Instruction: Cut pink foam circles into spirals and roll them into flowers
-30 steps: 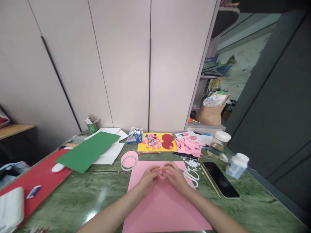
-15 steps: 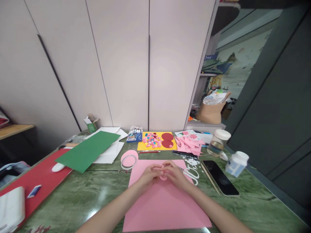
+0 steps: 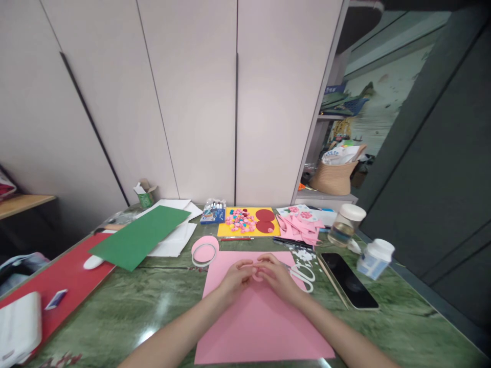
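Over the upper part of a pink paper sheet (image 3: 264, 327), my left hand (image 3: 238, 277) and my right hand (image 3: 275, 275) meet at the fingertips. Between them they pinch a small pink paper piece (image 3: 258, 276), partly hidden by the fingers; its exact shape is hard to make out. Just right of my right hand lie white-handled scissors (image 3: 305, 276), their blades running toward the hand. To the left, a pink paper circle (image 3: 209, 243) lies partly under a roll of tape (image 3: 203, 254).
Behind the sheet sit a yellow sheet (image 3: 222, 230) with small colored balls (image 3: 241, 221) and red circles (image 3: 264, 214), and pink paper scraps (image 3: 299, 228). A phone (image 3: 348, 281), white bottle (image 3: 375, 258) and lidded jar (image 3: 346, 225) stand right; green paper (image 3: 141, 236) lies left.
Both hands stay together around the pink paper piece, with only slight finger movement. The whole view has shifted very slightly.
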Motion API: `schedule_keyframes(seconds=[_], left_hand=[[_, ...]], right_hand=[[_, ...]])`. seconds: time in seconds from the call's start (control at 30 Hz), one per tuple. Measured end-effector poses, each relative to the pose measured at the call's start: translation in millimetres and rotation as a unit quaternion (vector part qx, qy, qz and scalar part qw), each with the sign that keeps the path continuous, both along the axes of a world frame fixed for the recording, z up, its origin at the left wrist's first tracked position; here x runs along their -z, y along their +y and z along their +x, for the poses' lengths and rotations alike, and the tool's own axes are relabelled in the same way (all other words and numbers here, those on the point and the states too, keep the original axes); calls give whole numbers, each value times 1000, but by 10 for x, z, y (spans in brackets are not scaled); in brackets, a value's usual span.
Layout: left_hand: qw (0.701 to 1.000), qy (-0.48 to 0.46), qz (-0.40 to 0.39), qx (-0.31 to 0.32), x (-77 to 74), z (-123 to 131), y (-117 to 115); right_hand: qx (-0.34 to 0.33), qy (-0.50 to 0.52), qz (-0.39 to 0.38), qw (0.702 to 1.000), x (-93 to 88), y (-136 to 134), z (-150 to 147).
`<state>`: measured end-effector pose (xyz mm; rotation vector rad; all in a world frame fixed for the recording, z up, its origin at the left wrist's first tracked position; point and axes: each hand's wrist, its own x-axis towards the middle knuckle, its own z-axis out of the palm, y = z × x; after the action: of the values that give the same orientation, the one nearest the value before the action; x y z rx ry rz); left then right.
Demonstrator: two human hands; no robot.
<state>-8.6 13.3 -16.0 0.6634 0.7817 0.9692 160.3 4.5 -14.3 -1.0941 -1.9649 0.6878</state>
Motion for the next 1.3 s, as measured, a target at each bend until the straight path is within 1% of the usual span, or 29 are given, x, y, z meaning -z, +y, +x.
schedule_keyframes(seconds=[0.13, 0.27, 0.37, 0.43, 0.6, 0.83, 1.03, 1.17, 1.3], left_hand=[[1000, -9, 11, 25, -14, -21, 16], [994, 2, 63, 86, -39, -65, 51], [988, 24, 92, 119, -40, -87, 81], [988, 34, 92, 116, -31, -83, 83], [995, 41, 63, 67, -31, -32, 18], [996, 8, 49, 73, -30, -5, -17], [996, 16, 48, 76, -17, -17, 12], [996, 18, 42, 73, 6, -43, 43], [995, 20, 44, 91, 14, -75, 71]], right_hand=[[-25, 0, 0, 1000, -7, 6, 13], [-66, -5, 0, 998, -64, -10, 25], [-70, -10, -5, 997, -89, -19, 26], [-55, -7, -9, 998, -79, -19, 22], [-8, 3, -16, 1000, -41, -13, 3], [4, 12, -14, 1000, -51, -13, -4], [-2, 15, -9, 1000, -14, 6, 0], [-13, 13, -13, 1000, -60, 12, 27], [-31, 8, -22, 999, -108, 8, 51]])
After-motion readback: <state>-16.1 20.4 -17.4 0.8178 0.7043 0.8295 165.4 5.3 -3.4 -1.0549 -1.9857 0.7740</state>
